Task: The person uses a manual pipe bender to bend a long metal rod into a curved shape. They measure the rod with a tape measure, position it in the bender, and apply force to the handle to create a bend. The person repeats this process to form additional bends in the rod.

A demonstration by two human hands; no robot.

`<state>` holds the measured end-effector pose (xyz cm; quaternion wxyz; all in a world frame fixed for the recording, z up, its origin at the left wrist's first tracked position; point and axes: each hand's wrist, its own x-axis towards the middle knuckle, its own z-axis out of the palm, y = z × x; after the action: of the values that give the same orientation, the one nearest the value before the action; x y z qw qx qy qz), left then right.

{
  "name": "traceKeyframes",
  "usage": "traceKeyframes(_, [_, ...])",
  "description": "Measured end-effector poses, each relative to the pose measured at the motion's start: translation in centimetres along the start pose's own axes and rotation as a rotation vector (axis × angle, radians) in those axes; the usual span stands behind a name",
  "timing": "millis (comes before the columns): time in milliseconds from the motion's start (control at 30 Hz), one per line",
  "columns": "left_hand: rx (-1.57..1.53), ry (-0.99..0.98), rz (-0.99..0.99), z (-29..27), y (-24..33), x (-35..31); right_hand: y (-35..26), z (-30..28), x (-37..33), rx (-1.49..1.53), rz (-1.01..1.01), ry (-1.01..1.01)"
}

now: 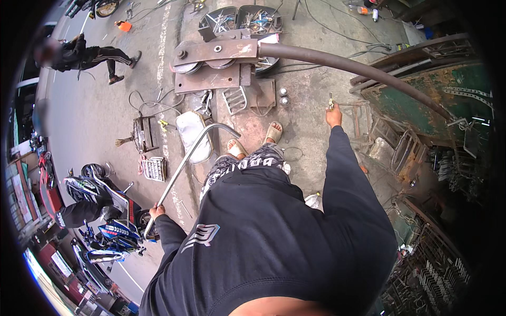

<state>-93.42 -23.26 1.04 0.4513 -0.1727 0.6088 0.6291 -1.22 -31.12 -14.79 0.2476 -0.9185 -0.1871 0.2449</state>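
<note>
1. Left hand [156, 211] is closed round the lower end of a bent metal tube [184, 163]; fist wrapped, dark sleeve behind it.
2. Right hand [333, 114] is stretched forward, fingers pinched on a small upright metal piece [331, 100]; too small to tell its kind.
3. Tube: smooth, silvery, round in section, rising straight from the fist and curving over at its top end above a white plastic sack [191, 131], just ahead of the person's sandalled feet [255, 141].
4. Ground: worn grey concrete floor [311, 137], stained, with loose wires lying about.
5. Ahead of the feet stands a rusty steel bending jig [213, 63] of flat plates and round rollers, a long dark pipe handle [358, 68] sweeping off it to the right.
6. Right side: rusted frames and a green, flaking metal body [421, 100].
7. Left side: open street, parked motorcycles [105, 216] near the lower edge, another person [84, 55] crouched far off.
</note>
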Motion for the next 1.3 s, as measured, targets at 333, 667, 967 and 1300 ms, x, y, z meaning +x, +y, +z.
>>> traceKeyframes(333, [-0.099, -0.443, 0.202, 20.0, -1.4, 3.5, -22.7, 0.7, -21.9, 0.472, -0.722, -0.148])
traceKeyframes(667, [-0.239, -0.991, -0.167, 33.8, 2.3, -5.6, -25.9, -0.1, -33.0, 0.785, -0.391, -0.53])
traceKeyframes(967, [-0.336, -1.371, 0.055, 35.8, 7.3, -14.5, -30.9, 3.8, -33.3, 0.905, -0.16, -0.473])
traceKeyframes(1300, [-0.433, -1.158, 0.386, 26.2, 9.1, -14.1, -39.0, 5.3, -25.7, 1.268, -0.182, -0.878])
